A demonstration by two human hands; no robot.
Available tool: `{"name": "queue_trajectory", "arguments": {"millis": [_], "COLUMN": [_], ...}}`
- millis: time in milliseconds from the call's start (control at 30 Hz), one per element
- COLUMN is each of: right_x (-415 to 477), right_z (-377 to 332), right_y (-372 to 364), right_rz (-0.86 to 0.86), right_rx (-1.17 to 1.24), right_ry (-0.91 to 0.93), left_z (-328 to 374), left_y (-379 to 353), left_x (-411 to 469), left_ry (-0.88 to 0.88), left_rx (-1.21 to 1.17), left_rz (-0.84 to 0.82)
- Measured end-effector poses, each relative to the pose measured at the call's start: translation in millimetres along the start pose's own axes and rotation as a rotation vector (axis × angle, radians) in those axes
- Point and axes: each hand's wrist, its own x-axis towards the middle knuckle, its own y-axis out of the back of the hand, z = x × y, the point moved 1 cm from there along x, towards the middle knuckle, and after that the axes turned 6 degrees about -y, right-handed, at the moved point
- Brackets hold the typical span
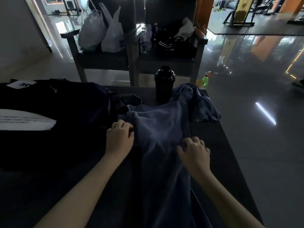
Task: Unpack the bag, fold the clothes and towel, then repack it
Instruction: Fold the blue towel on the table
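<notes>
**Q:** Head view: what are the hands doing?

**A:** Both rest on a blue-grey towel [161, 129] spread lengthwise on a dark table [230, 145]. The towel runs from beyond the fingertips back between the forearms and out of the bottom of the picture. The left hand [119, 137] has its fingers curled and pinches the towel's left edge. The right hand [195, 153] is bent at the knuckles, its fingertips bunching the cloth near the right edge.

**Q:** What lies around them?

**A:** Just left of the left hand sits a large black bag [49, 112] with white printed panels. Beyond the left hand's fingertips, a small dark cloth [130, 97] lies against the bag. Ahead of both hands stands a black shaker bottle [164, 84], touching the towel's far end. Beyond the right hand, beside the bottle, a crumpled blue garment [200, 104] waits unfolded.

**Q:** How will the towel handle?

**A:** Probably light, soft and limp. It won't hold a shape, and the part hanging off the near edge may drag it towards the person. I'd take it by the corners or along both long edges with a pinch, keeping it taut so it folds flat. The far end should be lifted gently, because the bottle could tip.
</notes>
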Motion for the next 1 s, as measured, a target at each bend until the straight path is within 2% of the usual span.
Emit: {"name": "queue_trajectory", "arguments": {"millis": [100,300,500,600,800,867,1000], "right_x": [-49,-118,-140,-139,-131,-133,-132], "right_z": [6,12,7,6,9,8,7], "right_y": [6,15,13,13,22,21,12], "right_rz": [-0.056,-0.106,-0.122,-0.077,-0.103,-0.116,-0.162], "right_rx": [-0.026,-0.07,-0.132,-0.125,0.042,0.051,0.043], "right_ry": [-0.077,-0.125,-0.082,-0.056,-0.071,-0.054,-0.059], "left_z": [7,26,60,74,89,89,91], "left_y": [7,9,14,19,33,27,22], "left_x": [-37,-92,-113,-111,-104,-108,-115], "left_ry": [0.05,0.21,0.246,0.394,0.752,0.809,0.799], "left_rx": [-0.038,-0.087,-0.272,-0.588,-1.194,-1.219,-1.002], "left_rz": [-0.056,-0.457,-0.587,-0.589,-0.475,-0.501,-0.592]}}
